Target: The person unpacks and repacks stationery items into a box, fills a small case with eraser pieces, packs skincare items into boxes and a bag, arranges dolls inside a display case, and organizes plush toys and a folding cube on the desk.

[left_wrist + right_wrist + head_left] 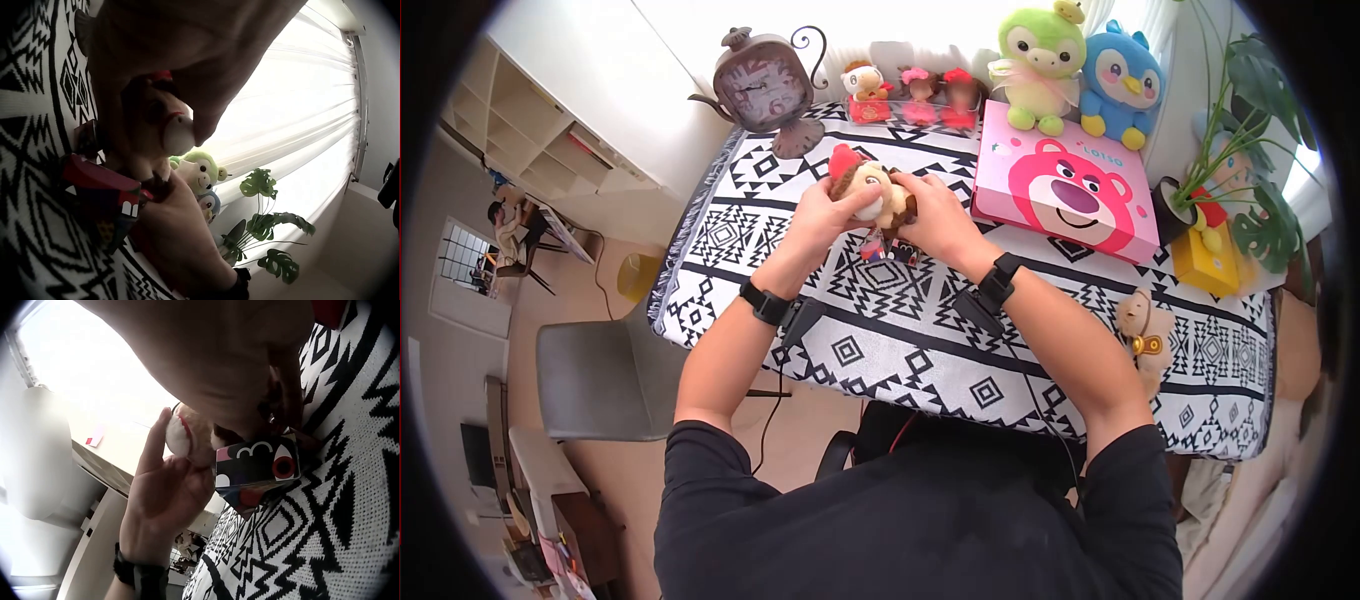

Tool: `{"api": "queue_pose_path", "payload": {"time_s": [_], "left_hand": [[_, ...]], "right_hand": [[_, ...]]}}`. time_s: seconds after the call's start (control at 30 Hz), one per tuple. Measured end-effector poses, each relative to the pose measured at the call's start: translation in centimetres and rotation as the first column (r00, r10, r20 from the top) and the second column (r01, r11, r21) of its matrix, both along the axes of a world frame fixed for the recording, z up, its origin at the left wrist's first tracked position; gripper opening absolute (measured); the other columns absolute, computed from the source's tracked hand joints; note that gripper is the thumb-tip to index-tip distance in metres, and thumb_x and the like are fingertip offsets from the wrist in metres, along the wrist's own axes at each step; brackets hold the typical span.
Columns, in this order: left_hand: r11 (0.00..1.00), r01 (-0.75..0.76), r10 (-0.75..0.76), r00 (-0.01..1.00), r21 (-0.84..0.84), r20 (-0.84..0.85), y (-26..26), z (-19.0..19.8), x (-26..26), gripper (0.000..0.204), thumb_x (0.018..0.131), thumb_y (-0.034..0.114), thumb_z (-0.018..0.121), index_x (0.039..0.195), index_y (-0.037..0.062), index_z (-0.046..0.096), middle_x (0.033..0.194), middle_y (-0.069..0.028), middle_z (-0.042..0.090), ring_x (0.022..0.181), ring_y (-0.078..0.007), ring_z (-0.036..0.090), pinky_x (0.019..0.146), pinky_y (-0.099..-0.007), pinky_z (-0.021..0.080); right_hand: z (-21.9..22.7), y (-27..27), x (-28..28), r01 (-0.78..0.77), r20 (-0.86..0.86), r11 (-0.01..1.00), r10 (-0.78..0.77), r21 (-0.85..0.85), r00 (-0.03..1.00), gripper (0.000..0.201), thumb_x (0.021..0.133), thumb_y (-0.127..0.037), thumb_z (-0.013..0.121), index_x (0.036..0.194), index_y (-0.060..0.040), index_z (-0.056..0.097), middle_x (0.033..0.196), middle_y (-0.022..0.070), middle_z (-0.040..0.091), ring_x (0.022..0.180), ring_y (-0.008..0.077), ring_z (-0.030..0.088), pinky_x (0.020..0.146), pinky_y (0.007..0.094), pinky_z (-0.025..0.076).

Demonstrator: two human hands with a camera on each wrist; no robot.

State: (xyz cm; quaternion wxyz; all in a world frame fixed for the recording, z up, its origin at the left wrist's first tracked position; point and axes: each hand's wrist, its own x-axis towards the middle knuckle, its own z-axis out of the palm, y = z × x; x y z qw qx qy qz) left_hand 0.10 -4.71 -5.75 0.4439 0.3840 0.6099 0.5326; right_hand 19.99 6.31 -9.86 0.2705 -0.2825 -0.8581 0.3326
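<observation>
A small cream and brown plush horse [892, 203] with a white muzzle and a red top is held between both hands over the patterned cloth. My left hand [825, 212] grips its head side, the thumb lying along the muzzle. On the opposite side, my right hand [943, 222] holds the brown lower end, with fingers partly hidden behind the toy. Directly beneath the plush is a small colourful box [257, 464], printed with an eye and bold shapes. In the left wrist view the box [103, 190] sits close by the right hand's fingers.
Behind the hands stand a teapot-shaped clock [765, 85] and several small plush toys in a clear holder [915, 115]. A pink bear box [1065, 190] bears green and blue plushes, beside a leafy plant [1265, 190]. Another plush horse [1145, 330] lies near my right forearm.
</observation>
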Motion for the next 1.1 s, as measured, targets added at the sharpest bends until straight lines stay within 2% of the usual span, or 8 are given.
{"api": "queue_pose_path", "payload": {"time_s": [0.2, 0.27, 0.33, 0.4, 0.63, 0.87, 0.97, 1.1], "left_hand": [[0.999, -0.038, 0.037, 0.998, -0.022, -0.051, 0.4, 0.1, 0.6, 0.061, 0.104, 0.028, 0.091, 0.147, -0.0062, 0.063, 0.139, -0.016, 0.076, 0.118, -0.0224, 0.081, 0.1, -0.0373, 0.071], [0.997, 0.0, 0.017, 0.972, 0.071, -0.236, 0.8, -0.5, 0.3, 0.062, 0.103, 0.026, 0.092, 0.148, -0.005, 0.062, 0.138, -0.0149, 0.076, 0.116, -0.0209, 0.081, 0.096, -0.0355, 0.07], [0.994, -0.003, 0.035, 0.953, 0.106, -0.3, 1.6, -2.3, -0.5, 0.074, 0.094, 0.035, 0.098, 0.144, -0.0061, 0.063, 0.135, -0.0164, 0.08, 0.121, -0.0259, 0.081, 0.108, -0.0381, 0.063], [0.995, -0.062, 0.098, 0.797, 0.082, -0.596, 1.5, -1.3, 0.4, 0.085, 0.087, 0.043, 0.102, 0.145, -0.0051, 0.062, 0.134, -0.0191, 0.08, 0.124, -0.0289, 0.08, 0.11, -0.0401, 0.062], [0.997, -0.073, 0.041, 0.575, -0.001, -0.817, 1.2, 1.2, 2.1, 0.098, 0.082, 0.07, 0.093, 0.151, 0.0059, 0.067, 0.124, -0.0222, 0.085, 0.115, -0.038, 0.084, 0.101, -0.0453, 0.064], [0.986, -0.122, -0.049, 0.449, -0.116, -0.892, 1.8, 1.5, 1.5, 0.087, 0.081, 0.074, 0.09, 0.144, 0.0155, 0.078, 0.113, -0.0173, 0.088, 0.107, -0.037, 0.085, 0.095, -0.0466, 0.066], [0.993, -0.07, -0.056, 0.434, -0.095, -0.899, 1.9, 0.1, 2.7, 0.093, 0.082, 0.077, 0.09, 0.147, 0.0114, 0.074, 0.117, -0.0172, 0.087, 0.109, -0.037, 0.085, 0.096, -0.046, 0.066], [0.996, -0.017, -0.057, 0.588, -0.082, -0.807, 1.7, -1.1, 1.3, 0.104, 0.081, 0.073, 0.095, 0.148, -0.0006, 0.067, 0.119, -0.0213, 0.085, 0.111, -0.0343, 0.085, 0.098, -0.0429, 0.064]], "right_hand": [[-0.3, 0.2, 0.6, 0.02, 0.064, 1.0, -0.021, 0.024, 0.998, 0.08, 0.081, -0.014, 0.096, 0.155, -0.0098, 0.067, 0.133, 0.0215, 0.069, 0.125, 0.0416, 0.073, 0.109, 0.0486, 0.061], [0.2, 0.4, 0.8, 0.043, 0.097, 0.999, -0.046, 0.03, 0.994, 0.077, 0.081, -0.015, 0.096, 0.152, -0.0085, 0.068, 0.132, 0.0224, 0.07, 0.125, 0.0418, 0.073, 0.11, 0.0488, 0.061], [0.7, 0.8, 0.7, 0.038, 0.207, 0.997, -0.023, -0.069, 0.978, 0.072, 0.082, -0.022, 0.097, 0.146, -0.005, 0.07, 0.13, 0.0235, 0.075, 0.125, 0.0407, 0.076, 0.108, 0.047, 0.062], [0.8, 0.5, 0.3, 0.119, 0.26, 0.982, -0.078, -0.144, 0.962, 0.067, 0.083, -0.028, 0.097, 0.14, -0.0039, 0.073, 0.127, 0.0239, 0.078, 0.122, 0.0392, 0.078, 0.105, 0.0454, 0.063], [1.0, 1.5, 0.8, 0.112, 0.327, 0.928, 0.011, -0.356, 0.945, 0.048, 0.084, -0.04, 0.093, 0.096, 0.0049, 0.085, 0.101, 0.026, 0.085, 0.1, 0.0381, 0.085, 0.09, 0.0473, 0.065], [-0.1, 2.2, 0.2, 0.181, 0.371, 0.939, -0.062, -0.294, 0.927, 0.05, 0.082, -0.043, 0.093, 0.093, 0.0058, 0.085, 0.093, 0.023, 0.085, 0.095, 0.0363, 0.086, 0.09, 0.0455, 0.065], [-0.2, 2.2, 0.9, 0.102, 0.269, 0.942, -0.013, -0.32, 0.963, 0.049, 0.086, -0.04, 0.09, 0.106, 0.0039, 0.087, 0.108, 0.0273, 0.086, 0.107, 0.04, 0.085, 0.098, 0.0473, 0.064], [-0.5, 1.0, 1.3, 0.113, 0.24, 0.941, -0.035, -0.318, 0.97, 0.042, 0.101, -0.03, 0.081, 0.124, 0.0052, 0.085, 0.123, 0.0318, 0.083, 0.121, 0.0424, 0.081, 0.107, 0.0487, 0.062]]}}
